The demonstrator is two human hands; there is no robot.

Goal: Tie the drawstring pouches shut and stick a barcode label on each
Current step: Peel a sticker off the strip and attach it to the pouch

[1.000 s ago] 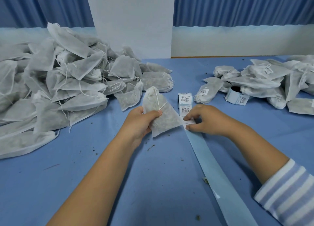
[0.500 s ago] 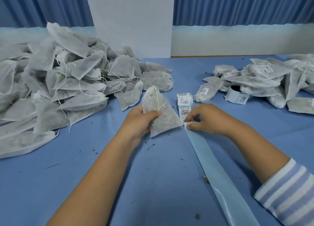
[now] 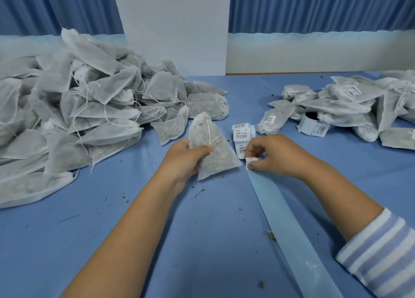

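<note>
My left hand (image 3: 187,160) grips a white drawstring pouch (image 3: 213,147) filled with dried herbs, its neck tied with string and pointing away from me. Just to its right, my right hand (image 3: 272,155) pinches a white barcode label (image 3: 252,162) that curls up off the light blue backing strip (image 3: 289,219). More labels (image 3: 241,132) sit on the strip beyond my fingers. The pouch's lower right corner nearly touches the label.
A large heap of unlabelled pouches (image 3: 74,109) fills the left of the blue table (image 3: 202,241). Labelled pouches (image 3: 341,100) pile up at the right, with a label roll (image 3: 311,123) among them. Herb crumbs dot the cloth. A white panel (image 3: 173,26) stands behind.
My right hand has peeled the label further off the backing strip; the label now curls up between my fingers. The left hand and pouch have barely moved.
</note>
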